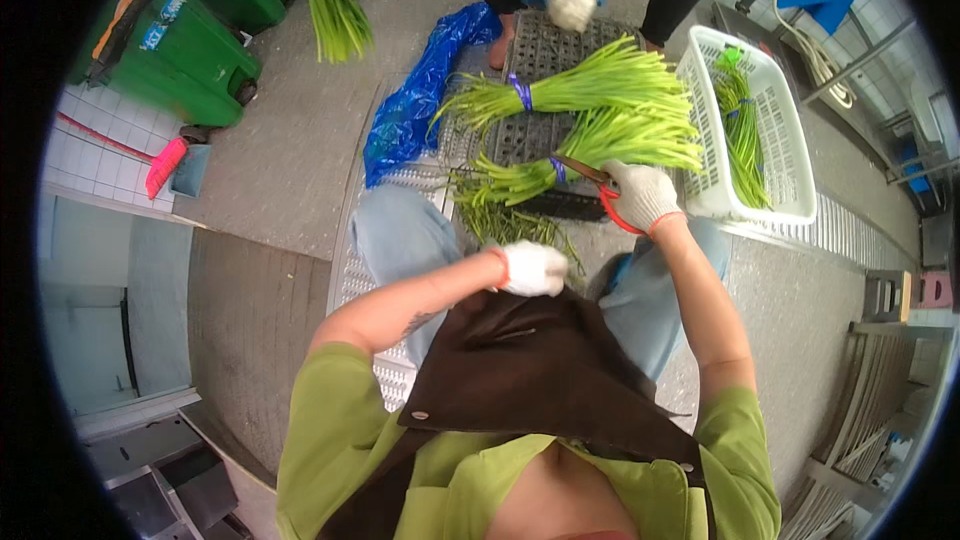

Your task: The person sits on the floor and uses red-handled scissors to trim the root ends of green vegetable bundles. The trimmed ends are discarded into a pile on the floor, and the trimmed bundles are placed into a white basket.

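Observation:
My right hand (643, 197), in a white knit glove, is closed around red-handled scissors (612, 208). Their dark blades point left, by the purple band (558, 170) of the nearer green stalk bundle (632, 140). A second bundle (595, 82), also banded in purple, lies just beyond it. Both rest on a dark perforated crate (533, 52). Nearer to me, my gloved left hand (533, 268) is held over my lap with its fingers curled in. What it holds, if anything, is hidden. Short cut stalk pieces (512, 226) lie between my knees, beyond that hand.
A white basket (795, 155) with a banded bundle (740, 130) stands at the right. Blue plastic sheeting (418, 95) lies left of the crate. Opposite sits a person with a gloved hand (573, 3). Loose green stalks (335, 10) and green bins (175, 55) are farther left.

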`<state>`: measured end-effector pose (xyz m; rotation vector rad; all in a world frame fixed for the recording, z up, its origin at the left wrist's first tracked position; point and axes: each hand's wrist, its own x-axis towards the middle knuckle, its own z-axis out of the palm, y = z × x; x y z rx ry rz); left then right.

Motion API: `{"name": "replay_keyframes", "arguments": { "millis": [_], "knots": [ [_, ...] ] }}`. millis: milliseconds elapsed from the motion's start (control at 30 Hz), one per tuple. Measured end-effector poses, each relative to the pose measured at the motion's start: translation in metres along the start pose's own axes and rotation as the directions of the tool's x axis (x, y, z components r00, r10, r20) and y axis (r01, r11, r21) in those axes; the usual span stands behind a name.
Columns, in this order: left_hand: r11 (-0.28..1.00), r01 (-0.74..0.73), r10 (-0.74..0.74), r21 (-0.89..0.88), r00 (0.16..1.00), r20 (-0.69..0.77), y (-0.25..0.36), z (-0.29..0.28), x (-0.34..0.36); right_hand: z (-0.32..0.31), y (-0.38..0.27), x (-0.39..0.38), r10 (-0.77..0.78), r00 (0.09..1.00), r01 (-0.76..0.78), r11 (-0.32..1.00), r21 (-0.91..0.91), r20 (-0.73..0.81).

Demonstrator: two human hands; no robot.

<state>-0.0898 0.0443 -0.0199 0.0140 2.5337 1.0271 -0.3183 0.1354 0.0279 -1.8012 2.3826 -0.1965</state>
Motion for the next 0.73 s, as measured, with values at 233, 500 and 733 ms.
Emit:
{"name": "replay_keyframes", "arguments": {
  "millis": [233, 500, 733],
  "knots": [
    [0.982, 0.114, -0.149, 0.148, 0.958, 0.247, -0.081, 0.016, 0.03, 0.052, 0.038, 0.101, -0.11, 0.991, 0.101, 0.987, -0.123, -0.072],
    [0.986, 0.056, -0.055, -0.155, 0.998, 0.014, -0.04, 0.014, 0.008, 0.046, 0.023, 0.121, 0.047, 0.996, -0.049, 0.998, 0.036, 0.077],
    [0.905, 0.255, -0.199, -0.341, 0.961, 0.191, -0.006, 0.005, 0.007, 0.072, 0.021, 0.127, 0.213, 0.964, -0.197, 0.974, 0.107, -0.158]
  ]
}}
